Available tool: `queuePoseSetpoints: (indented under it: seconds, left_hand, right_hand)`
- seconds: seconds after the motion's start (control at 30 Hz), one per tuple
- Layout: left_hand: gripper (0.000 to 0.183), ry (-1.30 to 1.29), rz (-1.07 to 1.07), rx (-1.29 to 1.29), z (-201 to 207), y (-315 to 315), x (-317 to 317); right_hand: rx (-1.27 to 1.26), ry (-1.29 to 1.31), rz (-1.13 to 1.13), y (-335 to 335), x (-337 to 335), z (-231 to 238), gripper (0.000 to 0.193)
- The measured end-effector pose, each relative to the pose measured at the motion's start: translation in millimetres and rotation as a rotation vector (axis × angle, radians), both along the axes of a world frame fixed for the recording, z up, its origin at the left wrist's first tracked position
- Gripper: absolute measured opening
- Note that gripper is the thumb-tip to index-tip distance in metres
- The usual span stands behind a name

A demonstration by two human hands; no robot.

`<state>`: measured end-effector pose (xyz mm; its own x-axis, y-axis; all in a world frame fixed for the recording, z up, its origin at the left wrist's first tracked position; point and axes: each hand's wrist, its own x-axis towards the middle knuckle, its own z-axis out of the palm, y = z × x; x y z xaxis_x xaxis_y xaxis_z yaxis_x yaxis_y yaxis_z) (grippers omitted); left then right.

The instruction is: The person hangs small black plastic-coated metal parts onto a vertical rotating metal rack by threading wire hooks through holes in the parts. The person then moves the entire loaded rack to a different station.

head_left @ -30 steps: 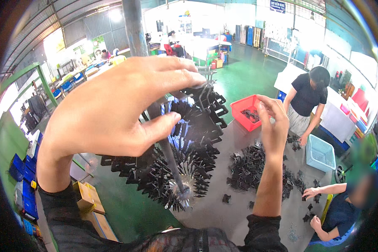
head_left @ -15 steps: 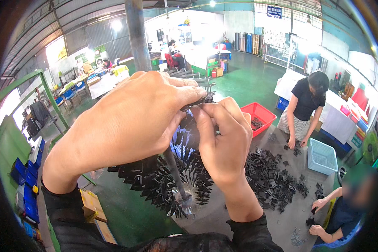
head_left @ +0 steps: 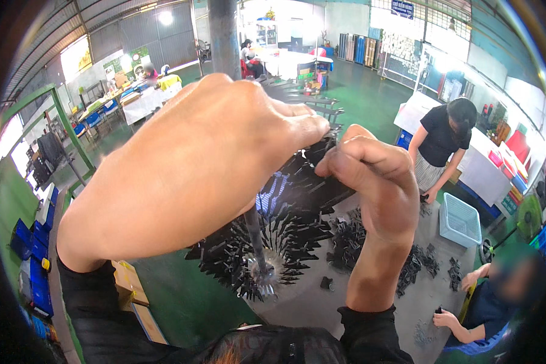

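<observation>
Both hands, left hand [head_left: 194, 176] and right hand [head_left: 373, 182], pinch one small black plastic piece [head_left: 321, 148]; I judge it could slip among the stacked black spiky pieces [head_left: 267, 249].

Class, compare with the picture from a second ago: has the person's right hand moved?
Yes. The right hand has swung left from beside the red bin, meeting the left hand at the black spiked rack.

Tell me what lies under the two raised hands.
Under the left hand and right hand: a rod ringed with black spiky parts, plus loose parts on the table. The rod's top is hidden.
</observation>
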<state>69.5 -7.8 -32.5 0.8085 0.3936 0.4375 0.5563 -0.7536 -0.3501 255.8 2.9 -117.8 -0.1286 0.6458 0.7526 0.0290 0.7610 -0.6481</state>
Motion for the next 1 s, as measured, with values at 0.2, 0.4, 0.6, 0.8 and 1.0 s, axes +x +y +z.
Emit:
queuePoseSetpoints:
  seconds: [0.2, 0.4, 0.6, 0.8, 1.0]
  left_hand:
    - [0.042, -0.146, -0.216, 0.018, -10, -2, 7]
    - [0.044, -0.092, -0.075, 0.063, -9, 26, -5]
    - [0.046, -0.141, -0.065, -0.075, -4, 24, -25]
    - [0.048, -0.170, -0.125, -0.118, -5, 19, -24]
    - [0.043, -0.112, -0.082, -0.181, 4, 9, -15]
  right_hand:
    - [-0.062, 0.142, 0.154, -5, 11, -12, 0.014]
    - [-0.038, 0.261, -0.237, -10, 85, -48, 0.025]
    - [-0.288, 0.118, -0.759, 6, 190, -79, 0.020]
    - [-0.640, -0.631, -1.416, 26, 248, -121, 0.022]
    - [-0.050, -0.190, -0.907, 10, 95, -63, 0.021]
